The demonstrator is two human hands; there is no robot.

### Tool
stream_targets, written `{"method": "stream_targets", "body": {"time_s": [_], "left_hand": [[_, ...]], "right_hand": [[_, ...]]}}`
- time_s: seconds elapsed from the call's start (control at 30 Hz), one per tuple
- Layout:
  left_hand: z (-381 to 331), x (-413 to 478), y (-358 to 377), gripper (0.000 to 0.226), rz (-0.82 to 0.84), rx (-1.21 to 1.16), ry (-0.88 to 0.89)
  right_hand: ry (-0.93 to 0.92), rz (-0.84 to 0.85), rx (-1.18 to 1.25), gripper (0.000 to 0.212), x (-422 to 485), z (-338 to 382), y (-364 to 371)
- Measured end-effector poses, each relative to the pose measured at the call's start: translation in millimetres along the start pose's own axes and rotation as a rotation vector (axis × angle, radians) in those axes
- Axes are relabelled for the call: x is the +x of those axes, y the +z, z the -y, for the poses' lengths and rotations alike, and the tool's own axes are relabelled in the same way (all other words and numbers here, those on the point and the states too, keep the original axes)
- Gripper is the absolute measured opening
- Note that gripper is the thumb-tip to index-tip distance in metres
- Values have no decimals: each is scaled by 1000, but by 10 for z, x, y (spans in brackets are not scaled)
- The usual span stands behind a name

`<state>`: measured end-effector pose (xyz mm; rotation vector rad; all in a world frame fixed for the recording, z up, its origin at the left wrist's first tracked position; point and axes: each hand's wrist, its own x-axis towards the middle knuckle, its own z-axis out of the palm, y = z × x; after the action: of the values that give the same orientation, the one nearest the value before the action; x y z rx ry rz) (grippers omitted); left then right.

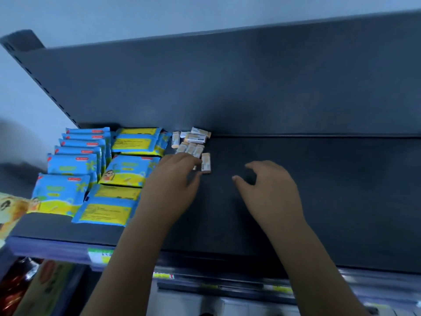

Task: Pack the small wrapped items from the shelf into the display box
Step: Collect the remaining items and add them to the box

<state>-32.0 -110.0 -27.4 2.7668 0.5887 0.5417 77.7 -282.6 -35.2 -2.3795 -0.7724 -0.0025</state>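
Your left hand (173,179) reaches in with fingers pressed together, the tips touching the nearest small wrapped item (205,164), whose long axis runs front to back. The cluster of small wrapped items (191,142), about nine, sits at the back edge of the dark grey shelf (319,190), left of centre, with the rear ones lying crosswise. Your right hand (271,190) hovers nearby, fingers loosely curled and holding nothing, while about ten blue-and-yellow packets (91,169) fill the shelf's left end.

Dark grey metal shelf (296,190) spans 9 to 3 o'clock. A matching back panel (227,83) rises behind it toward 12 o'clock. A slotted upright (38,83) borders the panel at 10 o'clock. Pale wall (159,12) shows at 12 o'clock. A label rail (57,249) edges the shelf front at 7 o'clock. Lighting is dim, bluish.
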Motion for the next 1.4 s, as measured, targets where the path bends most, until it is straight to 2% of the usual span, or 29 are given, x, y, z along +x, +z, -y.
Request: {"method": "stream_targets", "body": {"time_s": [0.2,0.33,0.43,0.53,0.8,1.07,1.17,1.27,1.4], "left_hand": [[511,216,-54,44,238,82,64],[615,244,-36,36,284,108,115],[670,240,-31,30,264,113,123],[672,251,-42,21,221,101,146],[629,266,-2,7,173,89,147],[574,373,70,17,248,93,131],[468,412,31,16,218,92,146],[231,388,45,16,107,69,184],[-268,330,154,15,53,-14,224]], "right_hand": [[44,38,-129,33,266,587,529],[106,24,-194,29,343,742,679],[185,17,-245,13,383,751,652],[198,13,-279,8,394,686,617],[41,16,-187,9,360,497,633],[-83,-3,-116,4,287,143,497],[-132,-27,-83,2,266,-70,337],[-181,-79,10,15,224,-251,88],[-261,-109,53,24,151,-510,-267]]}}
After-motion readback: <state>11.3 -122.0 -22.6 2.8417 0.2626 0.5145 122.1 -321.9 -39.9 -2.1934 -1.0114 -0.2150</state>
